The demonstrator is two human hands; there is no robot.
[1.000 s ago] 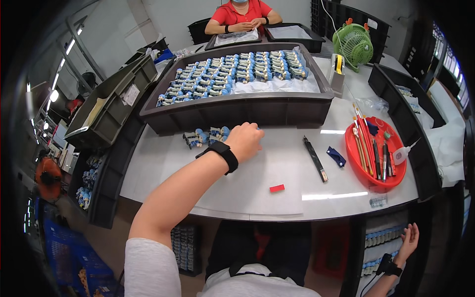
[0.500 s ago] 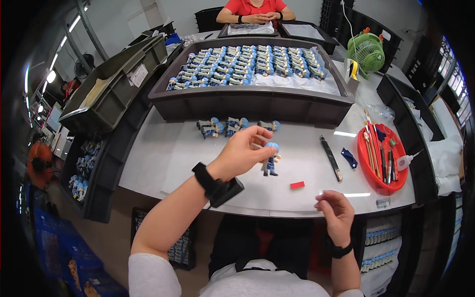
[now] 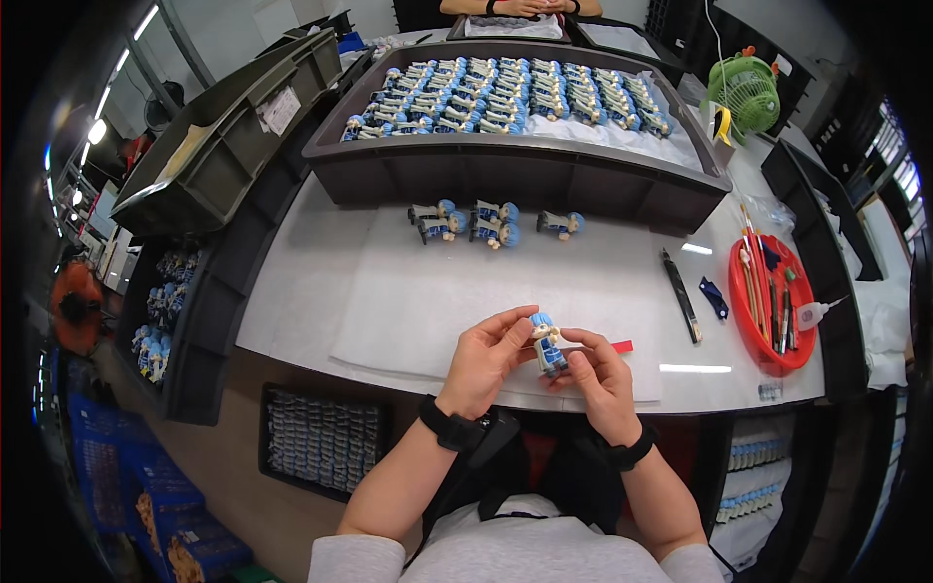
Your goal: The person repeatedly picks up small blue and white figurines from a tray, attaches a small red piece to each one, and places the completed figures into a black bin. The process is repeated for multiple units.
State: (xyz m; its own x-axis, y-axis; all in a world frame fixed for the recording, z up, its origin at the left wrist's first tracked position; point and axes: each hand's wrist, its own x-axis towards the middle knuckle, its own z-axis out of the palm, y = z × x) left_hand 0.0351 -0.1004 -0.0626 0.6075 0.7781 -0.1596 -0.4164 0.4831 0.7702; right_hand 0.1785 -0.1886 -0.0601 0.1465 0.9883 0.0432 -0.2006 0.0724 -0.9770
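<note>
A small figurine (image 3: 550, 356) with light blue hair and dark blue clothes is held upright between my two hands, near the front edge of the white table (image 3: 408, 301). My left hand (image 3: 489, 358) pinches it by the head and upper side. Around its lower body and other side, the fingers of my right hand (image 3: 601, 383) are closed. A red block (image 3: 622, 346) lies just beyond my right hand, partly hidden by it. Farther back, several similar figurines (image 3: 493, 225) lie on the table in small groups.
A large dark tray (image 3: 515, 165) full of figurines stands across the back. At the right are a black pen-like tool (image 3: 681, 296), a dark blue piece (image 3: 713, 298), a red bowl (image 3: 746, 335) of brushes and a green fan (image 3: 744, 95). Grey crates (image 3: 233, 136) line the left. A person's hands (image 3: 530, 8) rest opposite.
My left hand has brought the figurine down toward the table's front edge. The right hand has moved left and taken hold of it too. The view has tilted downward.
</note>
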